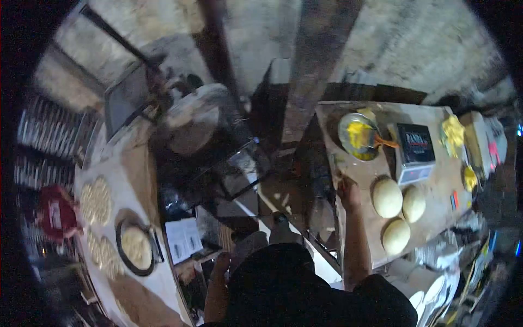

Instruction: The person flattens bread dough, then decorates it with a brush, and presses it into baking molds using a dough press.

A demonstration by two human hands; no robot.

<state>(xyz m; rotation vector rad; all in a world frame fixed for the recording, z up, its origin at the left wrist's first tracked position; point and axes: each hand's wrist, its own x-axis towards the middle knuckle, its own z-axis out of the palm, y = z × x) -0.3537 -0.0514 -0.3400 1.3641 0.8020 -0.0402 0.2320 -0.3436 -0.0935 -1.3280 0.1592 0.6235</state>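
My right hand [350, 195] is at the left edge of the right-hand table [348, 256], beside several smooth pale dough balls [388, 198]. Its fingers are dim and point away from me; I cannot tell whether they hold anything. Beyond it stands a metal bowl [344, 134] of yellow, butter-like stuff, with an orange-handled brush or spatula [385, 143] resting in it. My left hand [222, 264] hangs low beside my body, near a printed sheet [183, 240], its fingers dark and blurred.
A black-topped scale [415, 143] sits on the right-hand table near yellow wrappers [453, 131]. On the left-hand table [133, 298] lie flattened dough pieces [96, 200] and a round black pan [124, 252] with dough. A person in a red shirt [56, 212] stands beyond that table. A dark machine [190, 141] fills the middle.
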